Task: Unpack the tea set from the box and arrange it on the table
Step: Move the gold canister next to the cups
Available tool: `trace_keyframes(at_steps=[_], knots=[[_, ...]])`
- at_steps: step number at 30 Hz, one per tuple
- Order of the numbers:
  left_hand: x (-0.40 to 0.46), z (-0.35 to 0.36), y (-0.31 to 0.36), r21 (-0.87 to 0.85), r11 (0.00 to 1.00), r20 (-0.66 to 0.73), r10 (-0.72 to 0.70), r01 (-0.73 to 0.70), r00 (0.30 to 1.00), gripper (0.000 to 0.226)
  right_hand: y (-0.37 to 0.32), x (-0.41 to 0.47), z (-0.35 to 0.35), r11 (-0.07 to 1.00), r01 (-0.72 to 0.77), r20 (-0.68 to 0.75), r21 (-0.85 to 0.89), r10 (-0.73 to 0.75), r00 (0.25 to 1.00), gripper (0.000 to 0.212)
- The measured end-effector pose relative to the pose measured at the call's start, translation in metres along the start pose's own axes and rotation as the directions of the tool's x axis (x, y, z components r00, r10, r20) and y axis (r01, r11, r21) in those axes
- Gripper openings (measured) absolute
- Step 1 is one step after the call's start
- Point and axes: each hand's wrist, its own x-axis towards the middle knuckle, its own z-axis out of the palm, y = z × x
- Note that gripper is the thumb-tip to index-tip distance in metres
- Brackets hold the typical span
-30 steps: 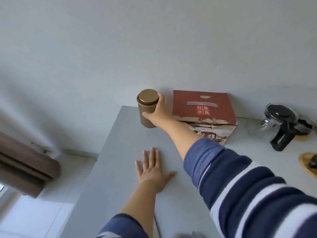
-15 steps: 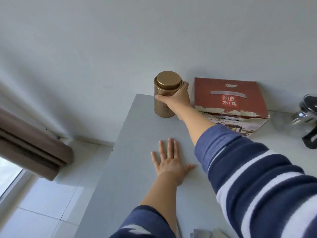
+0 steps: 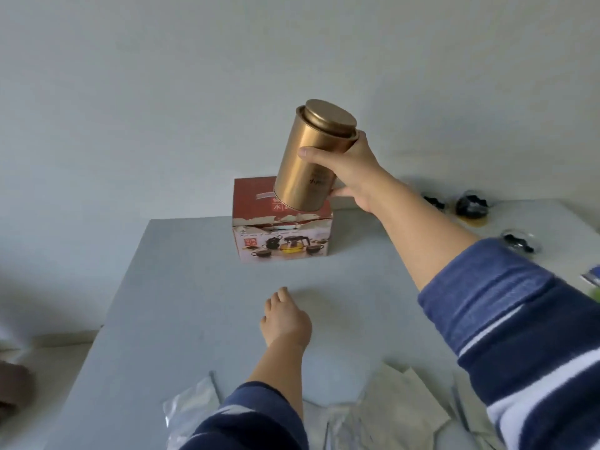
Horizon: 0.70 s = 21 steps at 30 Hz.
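A gold metal tea canister with its lid on hangs tilted in the air, gripped by my right hand around its upper body. It is above and in front of the red tea set box, which stands at the table's far edge by the wall. My left hand rests on the grey table with its fingers curled, holding nothing. Blurred dark tea ware pieces lie at the far right.
Silver foil packets and pale paper wrappers lie along the near table edge. A glass piece with a dark part sits at the right. The table's left edge drops off to the floor.
My right hand has lifted the gold canister off the table's far left corner and carried it right, over the box. My left hand has curled its fingers. The view has shifted.
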Motion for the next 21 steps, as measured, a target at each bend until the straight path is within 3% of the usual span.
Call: trace_keyframes(at_steps=[4,7,14,21], knots=[[-0.022,0.058,0.079,-0.036,0.980,0.058,0.199,-0.198,0.978,0.057,0.012,-0.006,-0.110,0.998,-0.015,-0.152,-0.054,0.007,0.988,0.081],[-0.030,0.097,0.135,-0.050,0.962,0.055,0.273,-0.270,0.961,0.057,0.031,-0.007,-0.190,0.994,-0.038,-0.235,-0.105,0.012,0.972,0.083],[-0.025,0.179,0.233,0.025,0.969,0.004,0.246,-0.246,0.969,0.057,0.082,0.025,-0.352,0.979,-0.062,-0.372,-0.193,-0.015,0.928,0.088],[-0.021,0.222,0.247,0.212,0.962,-0.175,0.212,-0.174,0.961,0.065,0.120,0.084,-0.443,0.963,-0.089,-0.497,-0.255,-0.052,0.866,0.102]])
